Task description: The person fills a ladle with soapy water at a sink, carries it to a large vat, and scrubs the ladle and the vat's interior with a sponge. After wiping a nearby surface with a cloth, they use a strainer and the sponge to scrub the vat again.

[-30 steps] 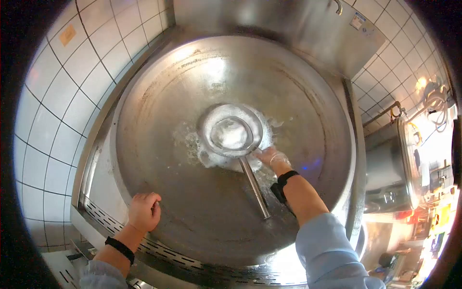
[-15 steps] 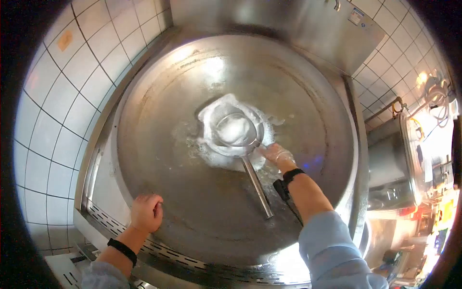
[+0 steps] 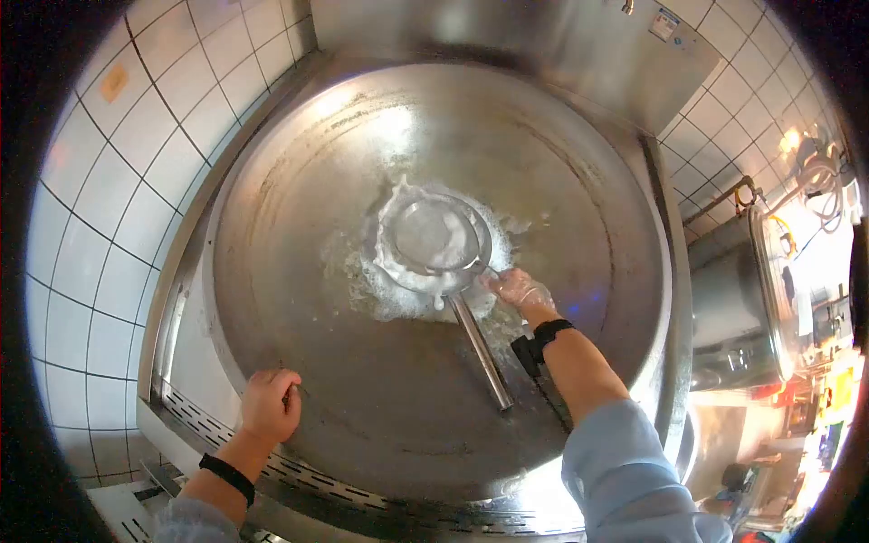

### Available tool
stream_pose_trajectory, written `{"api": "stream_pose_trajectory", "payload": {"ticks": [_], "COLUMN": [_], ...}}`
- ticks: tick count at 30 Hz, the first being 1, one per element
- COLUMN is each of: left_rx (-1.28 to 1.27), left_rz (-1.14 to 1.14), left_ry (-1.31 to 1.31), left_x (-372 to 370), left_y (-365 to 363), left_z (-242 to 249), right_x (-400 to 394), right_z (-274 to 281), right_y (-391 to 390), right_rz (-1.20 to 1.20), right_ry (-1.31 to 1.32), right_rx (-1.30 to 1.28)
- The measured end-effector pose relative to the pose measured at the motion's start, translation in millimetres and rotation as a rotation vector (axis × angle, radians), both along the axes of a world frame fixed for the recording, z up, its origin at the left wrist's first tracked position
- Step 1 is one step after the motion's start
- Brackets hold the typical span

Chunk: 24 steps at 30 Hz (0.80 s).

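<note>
My right hand (image 3: 520, 288), in a clear glove, is closed around the thin handle of a small round metal strainer (image 3: 424, 233). Its disc overlaps the bowl of a large ladle that lies in a wide metal wok (image 3: 362, 389). The ladle's tubular handle (image 3: 482, 357) slants toward me, free of either hand. White foam (image 3: 398, 301) surrounds the bowl, in shallow liquid. At the wok's near left rim, my left hand (image 3: 272, 403) is curled with thumb against fingers; I cannot tell what is in it.
A steel splash panel (image 3: 507, 41) stands behind the wok, and white tiles (image 3: 109, 217) cover the left wall. A slotted metal edge (image 3: 317, 484) runs along the near side. At the right stands a big steel pot (image 3: 733, 303), with hoses above it.
The strainer's disc has shifted slightly left and shows grey where white foam filled it before. White liquid now runs over the ladle's near edge. My left hand stays in place.
</note>
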<state>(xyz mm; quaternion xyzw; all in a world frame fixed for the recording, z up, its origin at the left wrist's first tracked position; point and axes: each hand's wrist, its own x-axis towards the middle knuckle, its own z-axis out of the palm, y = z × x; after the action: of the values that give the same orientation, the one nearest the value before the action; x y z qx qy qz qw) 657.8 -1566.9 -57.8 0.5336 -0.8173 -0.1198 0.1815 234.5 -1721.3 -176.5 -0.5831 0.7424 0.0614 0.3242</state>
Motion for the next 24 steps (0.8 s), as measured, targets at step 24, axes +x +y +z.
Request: {"api": "stream_pose_trajectory", "payload": {"ticks": [24], "left_rx": [-0.022], "left_rz": [0.005], "left_ry": [0.022], "left_x": [-6], "left_y": [5], "left_z": [-1], "right_x": [12], "right_z": [26], "right_y": [14], "right_rz": [-0.05], "right_ry": [0.009], "right_rx": [0.086]}}
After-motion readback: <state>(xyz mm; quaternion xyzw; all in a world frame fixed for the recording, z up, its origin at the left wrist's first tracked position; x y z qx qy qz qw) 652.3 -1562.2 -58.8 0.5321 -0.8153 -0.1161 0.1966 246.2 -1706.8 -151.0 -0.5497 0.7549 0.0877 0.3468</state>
